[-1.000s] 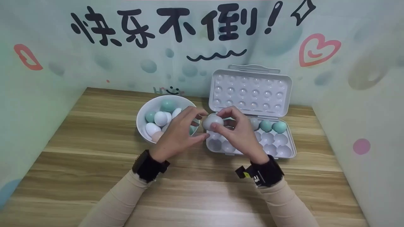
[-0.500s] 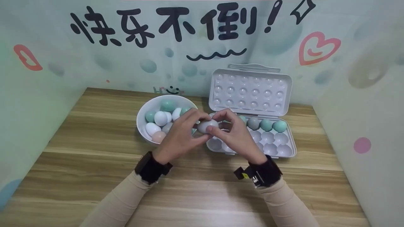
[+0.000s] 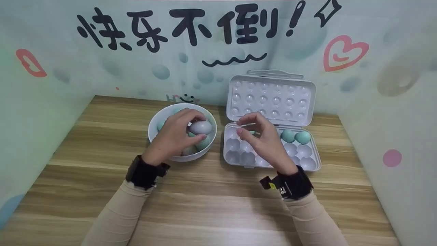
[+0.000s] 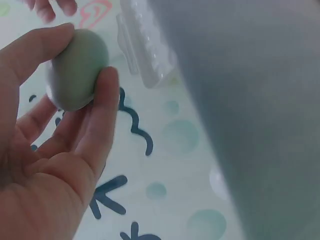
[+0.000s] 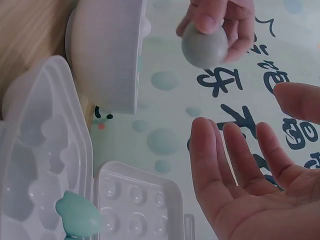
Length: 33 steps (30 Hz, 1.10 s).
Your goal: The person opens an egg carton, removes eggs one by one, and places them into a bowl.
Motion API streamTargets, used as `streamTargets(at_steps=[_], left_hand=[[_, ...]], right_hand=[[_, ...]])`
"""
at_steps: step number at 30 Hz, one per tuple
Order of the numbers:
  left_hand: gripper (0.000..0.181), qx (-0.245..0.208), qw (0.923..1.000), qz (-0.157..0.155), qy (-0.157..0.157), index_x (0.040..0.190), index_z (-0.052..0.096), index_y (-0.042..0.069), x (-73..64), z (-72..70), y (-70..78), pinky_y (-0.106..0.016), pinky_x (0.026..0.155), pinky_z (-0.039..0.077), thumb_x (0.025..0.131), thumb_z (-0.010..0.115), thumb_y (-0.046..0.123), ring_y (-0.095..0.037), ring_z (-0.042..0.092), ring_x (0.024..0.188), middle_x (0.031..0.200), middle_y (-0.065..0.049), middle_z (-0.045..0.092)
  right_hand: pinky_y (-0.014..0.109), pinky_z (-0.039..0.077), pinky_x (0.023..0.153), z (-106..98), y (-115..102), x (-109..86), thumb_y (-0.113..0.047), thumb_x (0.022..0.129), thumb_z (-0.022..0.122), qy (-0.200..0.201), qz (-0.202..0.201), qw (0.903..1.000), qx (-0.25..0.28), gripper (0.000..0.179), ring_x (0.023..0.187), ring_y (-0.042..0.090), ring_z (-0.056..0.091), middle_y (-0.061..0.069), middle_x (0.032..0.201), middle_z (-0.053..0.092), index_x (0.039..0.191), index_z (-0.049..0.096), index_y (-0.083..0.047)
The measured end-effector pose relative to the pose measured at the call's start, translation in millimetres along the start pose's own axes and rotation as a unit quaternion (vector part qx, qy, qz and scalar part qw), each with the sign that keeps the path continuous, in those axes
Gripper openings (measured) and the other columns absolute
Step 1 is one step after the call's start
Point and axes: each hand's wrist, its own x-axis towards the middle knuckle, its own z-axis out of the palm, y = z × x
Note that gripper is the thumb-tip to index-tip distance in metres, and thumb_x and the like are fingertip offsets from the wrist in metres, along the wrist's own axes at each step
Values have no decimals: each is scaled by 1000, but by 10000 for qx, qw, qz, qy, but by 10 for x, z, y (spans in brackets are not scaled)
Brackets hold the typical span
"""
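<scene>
In the head view my left hand [image 3: 172,136] holds a pale grey egg [image 3: 200,127] above the white bowl [image 3: 194,158]. The left wrist view shows thumb and fingers pinching this egg [image 4: 78,70] around its sides. More eggs lie in the bowl, partly covered by the hand. My right hand [image 3: 263,140] hovers over the egg box [image 3: 235,165] with fingers spread and slightly bent, nothing between them. Teal eggs [image 3: 302,137] sit in its back row; the right hand hides part of that row. Front cups at the left hold no eggs.
The box's dimpled lid [image 3: 271,99] stands raised at the back, near the printed backdrop [image 3: 143,73]. Bowl and box stand side by side on the wooden table [image 3: 211,205]. Printed side walls [image 3: 392,119] flank the table.
The grey egg went from my right hand, through both hands, into my left. The left hand then moved left over the bowl with it. My right hand let go and shifted slightly right.
</scene>
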Motion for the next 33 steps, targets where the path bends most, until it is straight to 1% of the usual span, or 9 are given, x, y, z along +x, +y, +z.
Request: streamTargets(at_steps=[5,9,13,17,21,24,26,31,33], left_hand=[[32,186,9979,-438,-438,113,68,8,-28,-80,-103,-38,89,53,87,87,14,-23,62,100,109,-7,67],[32,362,9943,-654,-767,114,68,7,-52,-109,-157,-43,90,54,87,85,13,-26,62,101,109,-10,68],[32,492,9913,-736,-974,113,67,3,-69,-129,-202,-43,90,53,85,82,9,-28,61,99,107,-12,69],[31,574,9888,-818,-1110,111,67,1,-85,-136,-243,-42,91,51,82,79,5,-29,59,98,105,-12,69],[31,581,9860,-936,-1251,111,67,0,-95,-126,-271,-43,95,50,82,77,4,-29,59,100,107,-13,70],[32,490,9847,-1044,-1303,111,67,1,-108,-116,-274,-43,96,49,81,76,0,-30,58,101,108,-12,70],[31,483,9853,-1022,-1279,110,68,1,-120,-109,-274,-45,97,49,80,74,0,-30,58,101,107,-12,70],[30,662,9886,-801,-1088,106,67,0,-160,-95,-268,-50,95,49,76,72,-3,-31,59,96,101,-13,70],[29,736,9896,-743,-989,104,67,-1,-170,-91,-261,-49,92,49,76,73,-4,-30,58,93,97,-14,68]], right_hand=[[36,61,94,-113,37,29,-10,97,75,280,-73,9982,-522,29,113,23,71,8,124,69,124,65,-4],[44,59,98,-209,79,41,-12,96,76,458,-98,9943,-957,33,118,28,69,7,128,68,126,65,-5],[49,57,101,-267,101,46,-12,96,75,491,-56,9932,-1054,36,120,28,68,7,131,67,129,64,-5],[48,57,101,-288,119,58,-12,96,75,463,-23,9924,-1139,36,120,26,68,7,132,67,131,64,-5],[48,57,102,-299,141,66,-10,96,74,493,-20,9917,-1191,36,120,27,68,9,132,67,130,64,-4],[49,57,102,-311,153,61,-9,96,74,523,-43,9918,-1168,36,121,29,68,11,132,67,130,63,-3],[48,57,102,-317,165,59,-9,96,75,538,-54,9921,-1128,36,120,30,68,11,132,67,130,64,-3],[47,57,101,-327,194,57,-10,95,75,518,-77,9928,-1074,36,120,28,68,7,132,67,129,65,-5],[46,57,101,-335,199,59,-10,95,75,510,-78,9927,-1086,35,119,27,68,7,131,67,129,65,-5]])
